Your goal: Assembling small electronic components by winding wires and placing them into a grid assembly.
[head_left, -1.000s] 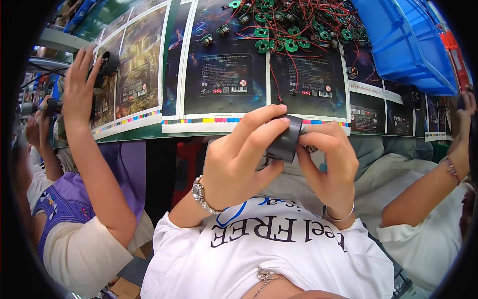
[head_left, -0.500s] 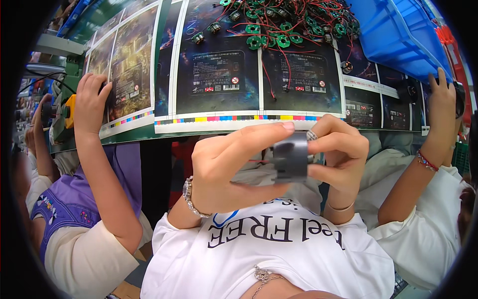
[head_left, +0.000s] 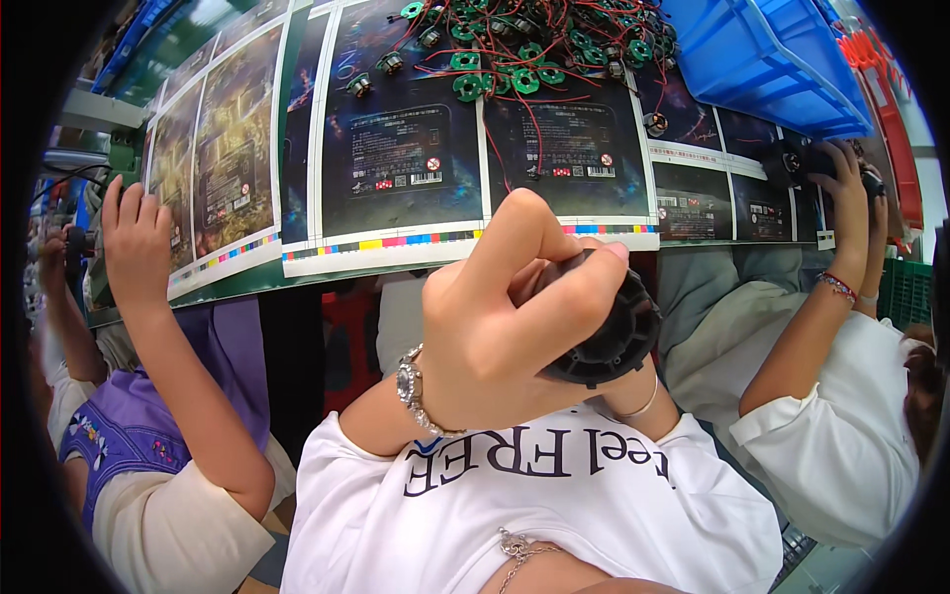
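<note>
One black housing in hand, big wiry pile up top

So there's one black round housing up in the air just off the near edge of the surface, over the lap. The left hand has its fingers bent snugly around it. The right hand is mostly hidden behind the housing, so I can't tell how its grip stands.

Toward the far edge, around the middle, sits one tangled pile of green round boards with red wires. I get at least six boards, too jumbled for more. Three little motors lie left of the pile, one to its right. One blue bin takes the far right corner; one other black round part is nearer the right edge.
</note>
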Demonstrator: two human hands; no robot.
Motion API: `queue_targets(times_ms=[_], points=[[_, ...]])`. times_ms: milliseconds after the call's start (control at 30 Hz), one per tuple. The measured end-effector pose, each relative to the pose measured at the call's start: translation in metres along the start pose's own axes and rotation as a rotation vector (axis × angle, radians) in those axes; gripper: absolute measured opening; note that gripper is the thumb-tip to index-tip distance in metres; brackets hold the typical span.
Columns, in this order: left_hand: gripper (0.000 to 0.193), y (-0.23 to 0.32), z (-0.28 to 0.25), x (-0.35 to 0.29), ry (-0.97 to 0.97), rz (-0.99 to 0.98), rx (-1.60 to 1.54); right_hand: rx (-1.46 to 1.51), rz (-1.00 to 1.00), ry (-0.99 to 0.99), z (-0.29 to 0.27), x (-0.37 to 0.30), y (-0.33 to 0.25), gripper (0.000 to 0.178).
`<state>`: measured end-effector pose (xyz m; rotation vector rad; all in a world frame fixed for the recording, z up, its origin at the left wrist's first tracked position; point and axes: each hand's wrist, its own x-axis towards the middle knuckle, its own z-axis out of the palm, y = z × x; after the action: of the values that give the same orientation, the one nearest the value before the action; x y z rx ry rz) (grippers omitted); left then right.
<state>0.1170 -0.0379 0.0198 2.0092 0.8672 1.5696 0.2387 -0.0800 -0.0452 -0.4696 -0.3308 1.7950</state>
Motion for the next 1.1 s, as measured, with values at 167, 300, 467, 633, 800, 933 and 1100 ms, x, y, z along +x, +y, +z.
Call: queue_targets(times_ms=[167, 300, 467, 633, 800, 933, 1100], points=[[0.039, 0.0, -0.011, -0.003, -0.1, -0.056, -0.006, -0.162, -0.086, -0.002, -0.004, -0.001, -0.012, 0.031], [0.041, 0.005, -0.02, -0.003, -0.216, -0.172, 0.057, -0.8, -0.515, -0.063, 0.003, 0.002, -0.045, 0.029], [0.043, 0.004, -0.013, -0.002, -0.145, -0.222, 0.006, -1.825, -1.151, -0.151, 0.012, 0.013, -0.061, 0.025], [0.047, -0.019, -0.019, -0.013, -0.229, -0.008, 0.461, -1.777, -1.11, -0.21, 0.024, 0.012, -0.045, 0.026], [0.041, -0.039, -0.083, -0.006, 0.018, -0.162, 0.766, -1.954, -1.059, 0.344, 0.007, -0.001, -0.085, 0.036], [0.044, -0.075, -0.156, -0.016, 0.057, -0.256, 1.12, -1.927, -1.166, 0.725, -0.028, -0.01, -0.124, 0.031], [0.054, -0.078, -0.167, -0.011, 0.216, -0.067, 1.56, -1.857, -0.888, 1.111, -0.042, -0.011, -0.159, 0.03]])
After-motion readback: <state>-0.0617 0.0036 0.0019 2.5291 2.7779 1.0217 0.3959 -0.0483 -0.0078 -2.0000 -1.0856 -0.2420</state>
